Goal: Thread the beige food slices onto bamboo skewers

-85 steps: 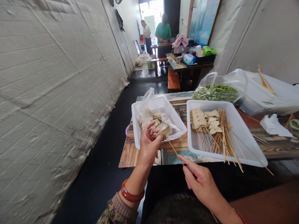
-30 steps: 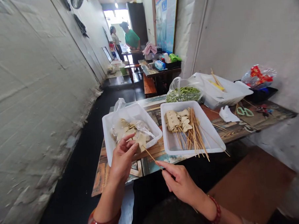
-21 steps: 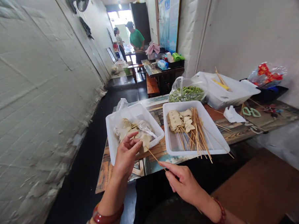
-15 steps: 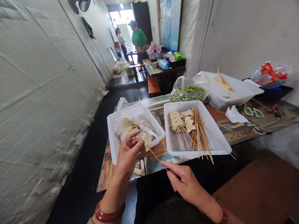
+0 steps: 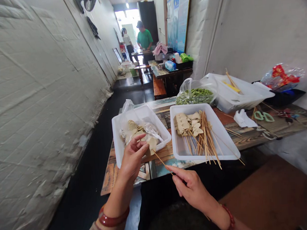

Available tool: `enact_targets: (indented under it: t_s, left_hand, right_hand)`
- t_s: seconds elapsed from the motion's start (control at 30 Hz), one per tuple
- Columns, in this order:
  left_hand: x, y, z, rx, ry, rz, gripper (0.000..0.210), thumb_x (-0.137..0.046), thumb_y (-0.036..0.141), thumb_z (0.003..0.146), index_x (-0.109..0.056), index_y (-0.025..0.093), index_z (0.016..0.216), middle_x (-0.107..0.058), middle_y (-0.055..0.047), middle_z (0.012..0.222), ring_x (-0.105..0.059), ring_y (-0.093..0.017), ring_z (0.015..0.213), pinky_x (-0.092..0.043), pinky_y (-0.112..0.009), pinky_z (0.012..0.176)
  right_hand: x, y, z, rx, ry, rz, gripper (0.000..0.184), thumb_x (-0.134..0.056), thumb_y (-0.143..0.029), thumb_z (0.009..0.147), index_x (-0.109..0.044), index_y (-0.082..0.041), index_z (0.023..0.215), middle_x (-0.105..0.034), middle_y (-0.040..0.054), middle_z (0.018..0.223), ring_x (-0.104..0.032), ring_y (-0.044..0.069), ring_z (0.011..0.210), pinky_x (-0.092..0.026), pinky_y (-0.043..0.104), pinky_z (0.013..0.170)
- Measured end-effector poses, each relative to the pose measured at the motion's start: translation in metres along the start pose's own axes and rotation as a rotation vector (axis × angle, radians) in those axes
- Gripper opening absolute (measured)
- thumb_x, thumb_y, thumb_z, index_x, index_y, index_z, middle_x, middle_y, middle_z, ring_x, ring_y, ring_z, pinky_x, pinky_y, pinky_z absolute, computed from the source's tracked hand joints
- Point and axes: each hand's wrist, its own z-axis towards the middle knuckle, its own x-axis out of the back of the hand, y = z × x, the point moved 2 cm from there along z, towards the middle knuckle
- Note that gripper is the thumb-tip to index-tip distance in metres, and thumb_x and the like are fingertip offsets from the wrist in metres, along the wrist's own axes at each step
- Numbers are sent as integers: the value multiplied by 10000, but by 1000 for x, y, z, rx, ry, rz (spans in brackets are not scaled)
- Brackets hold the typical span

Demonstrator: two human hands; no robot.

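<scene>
While hands (image 5: 191,185) hold skewer (image 5: 159,158) and slice (image 5: 151,144), bagged greens (image 5: 195,96) behind tray (image 5: 227,146), scissors (image 5: 268,117) right

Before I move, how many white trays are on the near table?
3: a left tray by the left hand, a middle tray holding skewers, and a back tray beside the bag of greens. Others could be nested beneath the back tray.

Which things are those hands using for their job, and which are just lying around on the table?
Job things, it seems:
slice, in the left hand
stick, in the right hand
left tray, with more slices
right tray, with slices on sticks

Probably just lying about:
bag of greens
white tissue
green scissors
</scene>
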Motion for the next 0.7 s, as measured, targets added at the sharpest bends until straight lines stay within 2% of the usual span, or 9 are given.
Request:
enact_targets:
  t_s: [0.27,0.7]
  left_hand:
    - [7,-5,1,-4,-2,7,443,-812,267,670,-652,173,1072,-641,33,698,-517,-68,552,-377,-186,525]
    - [10,-6,2,-11,-13,5,432,-800,274,688,-646,176,1079,-621,41,688,-498,-62,565,-373,-185,534]
  right_hand:
    - [-3,-2,-1,-14,-21,-8,415,-417,-214,925,-669,-120,1241,-478,-65,467,-458,102,399,-441,221,501]
    - [-5,4,-1,-39,-38,13,412,-421,-228,932,-659,-146,1259,-448,-73,479,-454,101,413,-420,219,503]
